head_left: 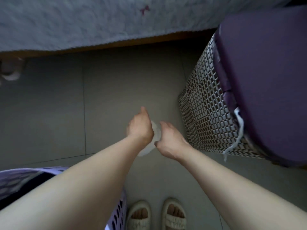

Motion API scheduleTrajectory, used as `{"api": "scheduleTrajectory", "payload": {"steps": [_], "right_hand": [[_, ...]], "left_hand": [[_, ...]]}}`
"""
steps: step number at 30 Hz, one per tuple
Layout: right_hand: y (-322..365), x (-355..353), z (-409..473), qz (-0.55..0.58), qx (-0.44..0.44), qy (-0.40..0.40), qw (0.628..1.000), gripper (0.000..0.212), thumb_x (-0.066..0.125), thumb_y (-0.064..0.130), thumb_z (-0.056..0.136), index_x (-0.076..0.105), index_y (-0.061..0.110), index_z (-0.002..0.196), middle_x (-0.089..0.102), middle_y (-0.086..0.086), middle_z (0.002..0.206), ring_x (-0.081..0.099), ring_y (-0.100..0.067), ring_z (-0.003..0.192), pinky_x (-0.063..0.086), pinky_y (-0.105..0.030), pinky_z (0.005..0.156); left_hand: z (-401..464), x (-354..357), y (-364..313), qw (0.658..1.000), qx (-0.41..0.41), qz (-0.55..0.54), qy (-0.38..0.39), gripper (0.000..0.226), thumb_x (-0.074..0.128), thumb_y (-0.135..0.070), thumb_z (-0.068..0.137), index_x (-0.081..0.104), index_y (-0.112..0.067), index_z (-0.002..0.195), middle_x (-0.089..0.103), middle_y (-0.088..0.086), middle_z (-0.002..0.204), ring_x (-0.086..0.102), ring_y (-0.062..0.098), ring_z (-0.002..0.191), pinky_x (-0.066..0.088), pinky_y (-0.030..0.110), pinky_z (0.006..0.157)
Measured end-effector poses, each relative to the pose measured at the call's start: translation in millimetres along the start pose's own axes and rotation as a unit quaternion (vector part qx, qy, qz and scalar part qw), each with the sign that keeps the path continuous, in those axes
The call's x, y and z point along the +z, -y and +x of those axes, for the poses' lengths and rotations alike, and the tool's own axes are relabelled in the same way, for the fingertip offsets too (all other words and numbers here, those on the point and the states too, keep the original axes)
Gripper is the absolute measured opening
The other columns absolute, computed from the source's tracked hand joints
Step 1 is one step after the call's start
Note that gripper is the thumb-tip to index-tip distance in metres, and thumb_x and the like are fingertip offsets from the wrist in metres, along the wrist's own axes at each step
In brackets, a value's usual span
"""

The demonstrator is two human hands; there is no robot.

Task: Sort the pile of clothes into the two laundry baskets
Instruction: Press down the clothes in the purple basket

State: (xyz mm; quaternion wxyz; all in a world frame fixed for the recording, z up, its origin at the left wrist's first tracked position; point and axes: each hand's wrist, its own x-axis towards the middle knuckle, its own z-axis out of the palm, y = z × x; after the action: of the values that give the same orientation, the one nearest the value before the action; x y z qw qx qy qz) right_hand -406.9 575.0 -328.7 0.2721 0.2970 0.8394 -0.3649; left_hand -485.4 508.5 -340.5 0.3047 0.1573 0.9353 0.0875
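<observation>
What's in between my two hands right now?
In the head view, a small pale garment, maybe a sock, hangs between the left hand and right hand. Both seem to hold it; the grip is hidden.

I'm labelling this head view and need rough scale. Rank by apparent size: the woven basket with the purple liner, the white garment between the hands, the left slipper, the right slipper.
1. woven basket, by far the largest.
2. and 3. left slipper and right slipper: alike, both cropped, unranked.
4. white garment, mostly hidden by the left hand and right hand, so unsure.

Open grey floor [116, 90] lies ahead, hemmed by the bed [83, 22], woven basket [207, 105] and lilac basket [116, 213].
</observation>
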Motion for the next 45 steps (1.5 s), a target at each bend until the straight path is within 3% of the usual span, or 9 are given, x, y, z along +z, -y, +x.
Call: {"api": "scheduleTrajectory", "payload": {"steps": [5,10,12,15,17,26,31,35,45], "right_hand": [[33.6,-38.7,-40.6,0.0,-0.01,-0.027,1.0,0.076,0.058,0.016,0.086,0.016,0.012,0.15,0.02,-0.003,0.157,0.023,-0.024,0.143,0.019,-0.03,0.117],[62.3,-77.4,-86.1,-0.002,-0.014,-0.056,0.998,0.068,0.061,0.017,0.084,0.03,0.016,0.144,0.029,0.0,0.149,0.032,-0.024,0.137,0.028,-0.031,0.113],[72.2,-90.1,-103.5,-0.01,-0.022,-0.08,0.997,0.05,0.061,0.017,0.083,0.045,0.019,0.13,0.037,0.001,0.139,0.04,-0.023,0.129,0.036,-0.033,0.106],[86.6,-103.8,-128.9,-0.015,-0.017,-0.14,0.99,0.012,0.058,0.016,0.082,0.049,0.023,0.079,0.048,-0.001,0.115,0.051,-0.025,0.109,0.045,-0.035,0.086],[93.4,-110.4,-146.9,-0.023,-0.007,-0.165,0.986,0.028,0.057,0.017,0.083,0.036,0.021,0.065,0.051,-0.002,0.1,0.054,-0.027,0.101,0.04,-0.033,0.073],[112.0,-126.7,-278.9,-0.11,-0.028,-0.247,0.962,0.013,0.037,0.006,0.092,0.033,0.018,0.09,0.063,-0.011,0.103,0.06,-0.032,0.097,0.035,-0.035,0.068],[118.2,-118.0,-353.9,-0.142,-0.04,-0.277,0.949,0.021,0.032,-0.002,0.091,0.028,0.019,0.093,0.064,-0.012,0.107,0.062,-0.034,0.1,0.038,-0.036,0.07],[120.6,-99.0,-401.9,-0.147,-0.051,-0.292,0.944,0.022,0.032,-0.003,0.092,0.027,0.019,0.094,0.064,-0.012,0.105,0.063,-0.033,0.096,0.044,-0.039,0.069],[159.5,-39.6,-474.1,-0.082,-0.072,-0.243,0.964,0.018,0.025,0.001,0.091,0.035,0.015,0.088,0.043,-0.009,0.095,0.045,-0.027,0.083,0.032,-0.034,0.07]], "left_hand": [[-41.1,-62.0,-17.8,0.999,0.032,0.01,0.004,0.029,0.051,0.001,0.083,0.061,-0.014,0.105,0.063,0.012,0.112,0.06,0.033,0.107,0.047,0.032,0.079],[-87.7,-122.5,-34.1,0.997,0.069,-0.02,0.005,0.026,0.049,0.003,0.079,0.051,-0.022,0.083,0.056,0.005,0.091,0.059,0.031,0.096,0.041,0.029,0.074],[-104.1,-144.5,-40.2,0.996,0.086,-0.03,-0.001,0.025,0.045,0.004,0.077,0.044,-0.02,0.076,0.053,0.003,0.084,0.055,0.03,0.086,0.04,0.029,0.07],[-127.9,-170.5,-47.4,0.993,0.111,-0.027,-0.021,0.025,0.049,0.003,0.079,0.043,-0.018,0.067,0.06,0.008,0.086,0.06,0.03,0.086,0.042,0.03,0.066],[-146.7,-185.3,-50.1,0.991,0.122,-0.015,-0.044,0.023,0.052,0.001,0.082,0.047,-0.017,0.068,0.063,0.008,0.089,0.062,0.028,0.087,0.045,0.031,0.066],[-261.4,-225.3,-41.1,0.981,0.121,0.035,-0.148,0.013,0.05,-0.008,0.088,0.043,-0.019,0.083,0.05,-0.001,0.08,0.048,0.02,0.075,0.037,0.031,0.068],[-339.6,-228.5,-30.8,0.979,0.114,0.027,-0.168,0.014,0.048,-0.01,0.089,0.036,-0.018,0.089,0.057,0.004,0.087,0.061,0.03,0.091,0.036,0.034,0.071],[-387.6,-229.2,-14.3,0.977,0.118,0.065,-0.165,0.013,0.05,-0.016,0.091,0.058,-0.016,0.101,0.063,0.005,0.095,0.061,0.026,0.091,0.04,0.033,0.071],[-455.2,-237.3,50.3,0.978,0.11,0.083,-0.156,0.019,0.049,-0.007,0.087,0.054,-0.017,0.103,0.063,0.006,0.103,0.061,0.029,0.099,0.04,0.033,0.076]]}}
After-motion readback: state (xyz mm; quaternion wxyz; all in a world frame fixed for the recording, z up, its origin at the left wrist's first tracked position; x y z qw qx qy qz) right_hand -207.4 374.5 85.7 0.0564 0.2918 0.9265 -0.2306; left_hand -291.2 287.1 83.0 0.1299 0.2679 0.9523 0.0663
